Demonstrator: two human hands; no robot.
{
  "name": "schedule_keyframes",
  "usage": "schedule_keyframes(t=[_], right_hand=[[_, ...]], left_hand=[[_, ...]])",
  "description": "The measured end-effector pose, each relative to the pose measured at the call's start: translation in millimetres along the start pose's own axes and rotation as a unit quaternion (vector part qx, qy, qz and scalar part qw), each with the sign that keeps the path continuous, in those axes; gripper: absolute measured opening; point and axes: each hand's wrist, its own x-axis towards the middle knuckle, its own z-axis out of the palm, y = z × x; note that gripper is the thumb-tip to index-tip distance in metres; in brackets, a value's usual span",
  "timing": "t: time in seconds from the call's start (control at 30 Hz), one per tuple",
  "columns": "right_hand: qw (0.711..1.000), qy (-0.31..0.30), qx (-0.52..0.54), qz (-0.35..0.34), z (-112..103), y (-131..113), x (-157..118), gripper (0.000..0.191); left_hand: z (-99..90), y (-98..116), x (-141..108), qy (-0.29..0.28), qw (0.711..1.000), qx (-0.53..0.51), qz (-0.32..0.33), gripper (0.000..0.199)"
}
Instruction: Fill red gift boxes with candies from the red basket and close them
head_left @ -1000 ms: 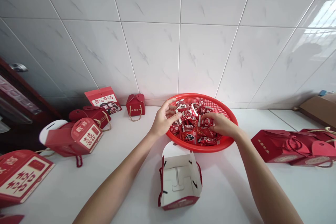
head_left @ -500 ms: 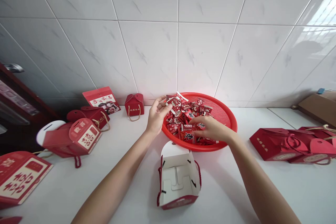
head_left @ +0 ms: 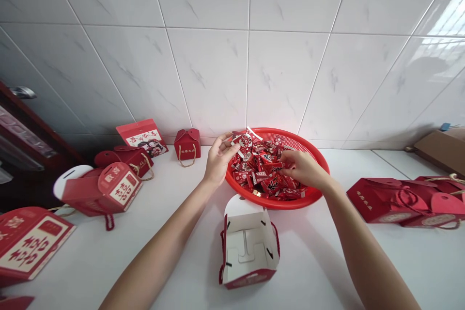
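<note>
A red plastic basket [head_left: 319, 162] full of red wrapped candies [head_left: 259, 174] stands near the tiled wall. At its left side my left hand [head_left: 220, 157] pinches several red and white packets [head_left: 243, 143] between thumb and fingers. My right hand [head_left: 300, 167] is over the right part of the candies, its fingers curled down among them; what they hold, if anything, is hidden. In front of the basket stands an open box [head_left: 249, 252], red outside and white inside, with its flaps up and nothing in it.
Red gift boxes [head_left: 114, 189] with cord handles stand on the left, and a small red box [head_left: 187, 147] is by the wall. More red boxes [head_left: 388, 198] and a brown carton [head_left: 441, 152] are on the right.
My right hand has moved slightly right across the candies, and its fingers are drawn closer together. My left hand still holds the packets. The view has shifted slightly.
</note>
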Motion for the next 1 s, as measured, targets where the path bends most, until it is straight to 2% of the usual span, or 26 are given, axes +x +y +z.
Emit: schedule_keyframes(t=[0.07,0.17,0.33,0.47,0.73,0.8,1.0], right_hand=[[0.999,0.012,0.043,0.000,-5,7,0,0.010],[0.992,0.016,0.123,-0.016,-10,12,-1,0.022],[0.965,0.045,0.257,-0.001,-13,8,-3,0.027],[0.925,0.049,0.376,0.015,-14,1,-6,0.026],[0.815,0.189,0.544,0.063,-17,3,-1,0.026],[0.808,0.212,0.545,0.072,-19,6,-1,0.031],[0.816,0.234,0.520,0.089,-21,15,-1,0.034]], left_hand=[[0.3,0,0,-0.003,1.000,0.000,0.001,0.053],[1.1,1,-1,-0.009,1.000,0.024,0.008,0.053],[2.3,1,-7,-0.049,0.989,0.138,0.015,0.054],[2.3,1,-9,-0.074,0.979,0.186,0.024,0.052],[-1.8,1,-6,-0.079,0.975,0.206,0.013,0.051],[-2.1,1,-6,-0.085,0.975,0.207,0.012,0.050],[0.5,6,-7,-0.094,0.975,0.202,0.008,0.049]])
